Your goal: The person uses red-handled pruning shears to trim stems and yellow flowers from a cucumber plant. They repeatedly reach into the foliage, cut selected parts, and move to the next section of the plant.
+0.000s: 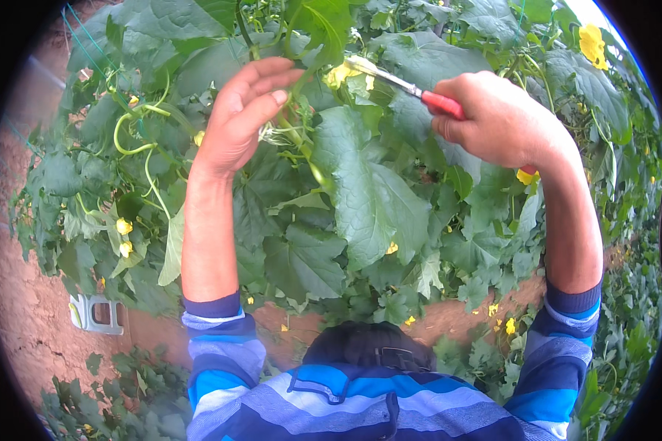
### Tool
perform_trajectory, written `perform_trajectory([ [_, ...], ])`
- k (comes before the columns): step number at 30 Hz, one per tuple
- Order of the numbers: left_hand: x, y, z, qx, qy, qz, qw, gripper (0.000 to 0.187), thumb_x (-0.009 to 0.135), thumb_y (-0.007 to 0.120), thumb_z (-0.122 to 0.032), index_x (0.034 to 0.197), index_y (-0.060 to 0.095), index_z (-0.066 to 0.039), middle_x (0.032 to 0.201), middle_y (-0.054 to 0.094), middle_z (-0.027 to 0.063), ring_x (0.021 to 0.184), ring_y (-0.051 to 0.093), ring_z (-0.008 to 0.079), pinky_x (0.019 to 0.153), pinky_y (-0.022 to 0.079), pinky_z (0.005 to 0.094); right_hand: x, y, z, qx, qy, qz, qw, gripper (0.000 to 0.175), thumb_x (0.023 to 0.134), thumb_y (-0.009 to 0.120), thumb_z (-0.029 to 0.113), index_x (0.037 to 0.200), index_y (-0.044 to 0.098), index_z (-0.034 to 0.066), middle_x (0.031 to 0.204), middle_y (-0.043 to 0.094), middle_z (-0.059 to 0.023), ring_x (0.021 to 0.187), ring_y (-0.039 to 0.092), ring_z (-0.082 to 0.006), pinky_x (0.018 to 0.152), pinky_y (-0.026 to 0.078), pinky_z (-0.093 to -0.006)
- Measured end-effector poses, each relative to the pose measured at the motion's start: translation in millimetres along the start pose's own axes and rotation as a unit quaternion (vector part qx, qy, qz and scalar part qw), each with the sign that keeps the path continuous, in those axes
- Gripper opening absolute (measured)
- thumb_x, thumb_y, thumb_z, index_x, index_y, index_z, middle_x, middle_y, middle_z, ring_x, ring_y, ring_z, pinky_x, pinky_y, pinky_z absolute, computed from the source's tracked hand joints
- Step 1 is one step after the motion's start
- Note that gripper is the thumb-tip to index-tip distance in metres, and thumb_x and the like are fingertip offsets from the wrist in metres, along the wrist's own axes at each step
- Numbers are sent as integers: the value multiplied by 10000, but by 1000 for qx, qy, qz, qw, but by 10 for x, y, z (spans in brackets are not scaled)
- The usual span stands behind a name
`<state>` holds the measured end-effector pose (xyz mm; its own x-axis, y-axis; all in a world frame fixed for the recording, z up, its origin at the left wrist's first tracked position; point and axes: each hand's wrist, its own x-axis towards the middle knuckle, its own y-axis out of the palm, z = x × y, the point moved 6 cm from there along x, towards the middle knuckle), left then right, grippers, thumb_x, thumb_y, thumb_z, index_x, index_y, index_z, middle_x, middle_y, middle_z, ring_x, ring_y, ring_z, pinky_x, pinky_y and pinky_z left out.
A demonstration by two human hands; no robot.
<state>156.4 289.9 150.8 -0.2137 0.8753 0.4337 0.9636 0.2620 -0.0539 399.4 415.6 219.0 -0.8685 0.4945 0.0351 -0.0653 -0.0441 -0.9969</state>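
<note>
My right hand (482, 118) grips the red handle of a slim brush (400, 84) with a metal ferrule. The brush's pale tip points left and meets a yellow blossom (337, 74). To its left, my left hand (248, 110) curls round a green vine stem (300, 144), thumb in front and fingers partly behind. Beside the thumb are small curled tendrils and buds (304, 113). A broad lobed leaf (364, 187) hangs just below, between both forearms. What the left fingertips touch is partly hidden by the stem and leaf stalks.
Dense climbing foliage (298, 259) fills the space ahead, with green twine (88, 41) at upper left. A light plastic stool (96, 314) stands on bare soil (27, 308) at left. Another yellow flower (593, 47) is at upper right. Low plants (116, 386) grow at lower left.
</note>
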Motion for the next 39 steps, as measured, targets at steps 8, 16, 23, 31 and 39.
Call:
perform_trajectory([
  [8,-5,55,20,16,-21,39,999,394,976,623,-117,1327,551,49,1142,753,169,983,680,183,929,519,349,362,175,139,64,18,95,993,321,916,615,256,886,680,-58,785,705,-244,752,710,-387,740,557,-499],
  [16,-43,-31,87,40,10,22,999,357,981,614,-228,1279,596,-32,1077,748,80,920,618,93,783,447,252,455,274,228,122,11,26,992,331,946,652,310,953,705,-17,794,708,-233,786,716,-392,759,550,-497],
  [23,-547,264,167,85,16,6,996,272,944,593,-62,1201,589,25,1016,678,78,953,654,149,872,527,315,62,228,125,62,-28,-122,990,279,971,697,236,1113,658,-1,779,652,-163,687,606,-255,680,493,-397],
  [31,-1569,1521,693,186,126,226,948,254,793,678,-19,1042,668,-73,861,628,86,801,626,302,712,515,434,-1060,861,-121,415,60,-119,900,400,989,728,215,1311,630,-2,906,638,2,809,573,-100,708,491,-286],
  [39,-2011,2419,2027,225,23,353,908,248,800,635,-65,1043,677,-35,924,657,158,928,643,352,826,521,481,-1840,2820,-267,473,266,10,840,359,1005,714,186,1300,621,5,850,644,-8,658,557,-83,607,478,-259],
])
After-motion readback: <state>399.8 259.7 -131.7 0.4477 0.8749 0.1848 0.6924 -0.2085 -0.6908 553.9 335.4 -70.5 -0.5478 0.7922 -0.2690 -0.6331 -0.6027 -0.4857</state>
